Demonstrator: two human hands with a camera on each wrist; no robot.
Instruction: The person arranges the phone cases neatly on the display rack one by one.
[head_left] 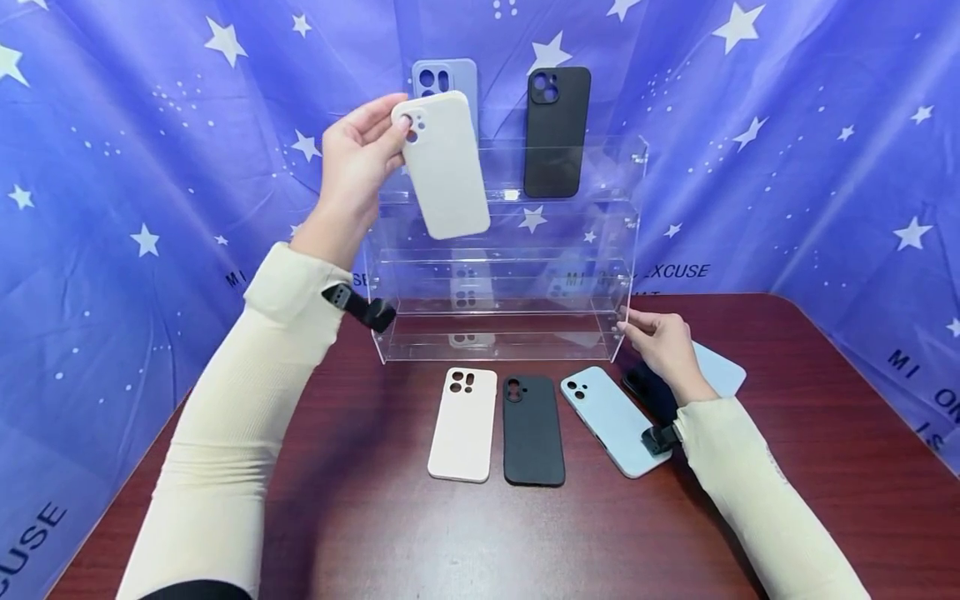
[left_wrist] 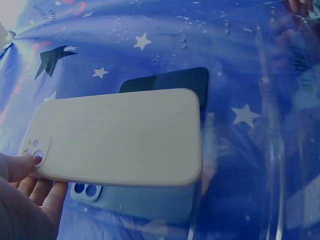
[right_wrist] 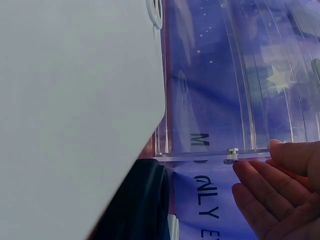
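My left hand (head_left: 358, 158) pinches a cream phone case (head_left: 448, 171) by its camera-hole corner, thumb at the cutouts and fingers behind. The case is raised in front of the top tier of a clear acrylic display stand (head_left: 630, 250). Behind it, a lavender-blue phone case (head_left: 461, 79) is partly hidden. To its right on that tier stands a black phone case (head_left: 558, 133). Low on the stand's right side, my right hand (head_left: 663, 346) grips the edge of the side panel; in the right wrist view the thumb and fingers lie on either side of it, beside a metal screw (right_wrist: 231, 155).
On the dark red table (head_left: 360, 533), in front of the stand, lie a white case (head_left: 462, 433), a black case (head_left: 533, 442) and a light blue case (head_left: 611, 421). Another dark case (head_left: 651, 392) and a pale blue case (head_left: 720, 371) lie by the right forearm. A starry curtain (head_left: 825, 192) hangs behind.
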